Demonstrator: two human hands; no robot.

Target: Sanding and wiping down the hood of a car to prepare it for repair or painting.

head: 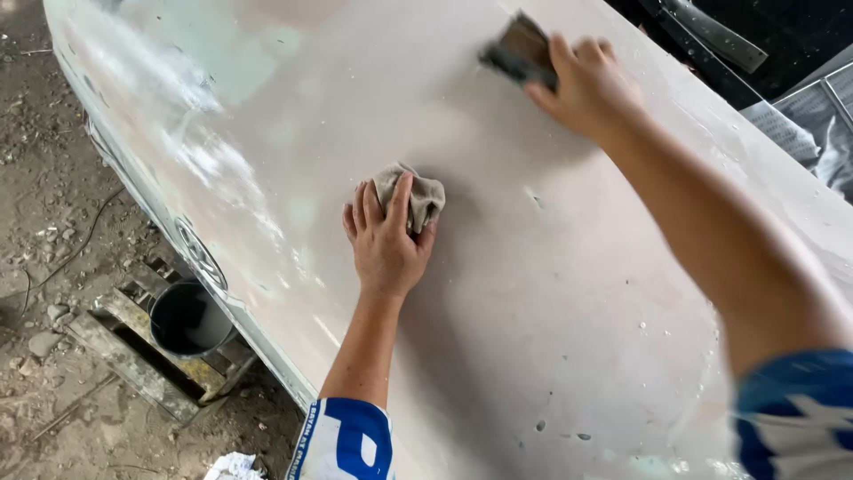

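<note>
A large pale pink-beige car body panel (533, 293) fills most of the view, wet and streaked with white patches near its upper left. My left hand (384, 238) rests on the panel's middle, gripping a crumpled beige rag (416, 193) pressed against the surface. My right hand (588, 84) reaches to the upper part of the panel and presses a dark rectangular sanding block (520, 52) flat on it. Both forearms show blue-and-white sleeves at the bottom edge.
Left of the panel is dirt ground with stones. A dark round bucket (185, 317) sits on a wooden pallet (133, 356) below the panel's edge. A white crumpled scrap (233, 466) lies on the ground. Dark car parts (755, 44) show at the top right.
</note>
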